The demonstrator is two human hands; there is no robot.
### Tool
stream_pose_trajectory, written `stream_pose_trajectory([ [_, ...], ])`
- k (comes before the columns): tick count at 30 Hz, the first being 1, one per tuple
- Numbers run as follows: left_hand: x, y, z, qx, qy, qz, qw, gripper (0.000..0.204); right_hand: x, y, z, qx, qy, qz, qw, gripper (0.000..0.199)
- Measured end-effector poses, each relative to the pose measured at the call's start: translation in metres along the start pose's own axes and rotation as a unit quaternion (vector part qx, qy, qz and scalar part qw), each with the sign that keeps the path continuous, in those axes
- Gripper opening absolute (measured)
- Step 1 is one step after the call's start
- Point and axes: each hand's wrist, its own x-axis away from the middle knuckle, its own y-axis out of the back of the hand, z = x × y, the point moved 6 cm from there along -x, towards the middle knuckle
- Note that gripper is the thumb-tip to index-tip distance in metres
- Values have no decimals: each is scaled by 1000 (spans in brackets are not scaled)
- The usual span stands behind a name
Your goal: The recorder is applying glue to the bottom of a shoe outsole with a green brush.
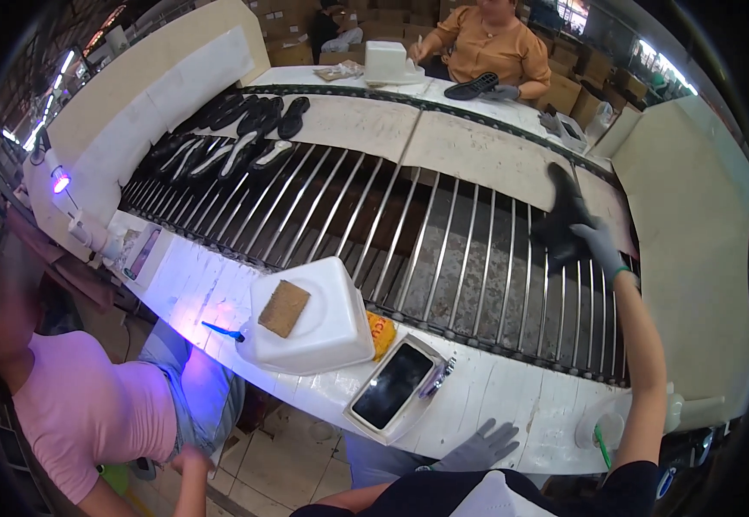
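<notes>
A black shoe sole (564,220) is gripped in the gloved right hand (600,246), which is stretched far out over the steel rods of the conveyor (443,233), the sole lying on or just above the rods near the far right end; whether it touches them cannot be told. The gloved left hand (482,444) is laid open and flat, fingers spread, on the white near ledge (512,392), holding nothing. Just to its left a dark-screened device in a white tray (392,386) is seen, and further left a white plastic tub (318,319) with a brown pad (284,308) on top. More black soles (249,116) are lined up at the conveyor's far left. For the sole to be handled well, it would best be kept level and across several rods, so that no end dips between them, and the left hand is best kept braced on the ledge for the long reach.
</notes>
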Motion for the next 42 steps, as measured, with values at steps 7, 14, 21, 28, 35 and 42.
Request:
stream_pose_trajectory([
  [7,8,70,47,49,-30,-84,995,43,23,-274,110,-117,71,136,981,51],
  [14,199,353,410,-610,43,263,746,39,66,-408,126,-64,10,217,974,84],
  [21,120,231,455,-926,-340,51,154,74,-5,-270,80,-2,290,178,940,60],
  [28,92,233,432,-888,-412,-54,-197,103,-26,140,-142,524,-58,45,848,64],
  [35,106,240,424,-721,-332,404,455,113,56,240,-257,495,-214,-11,842,97],
  [42,127,282,428,-854,-399,270,197,75,36,219,-250,660,-318,160,662,113],
])
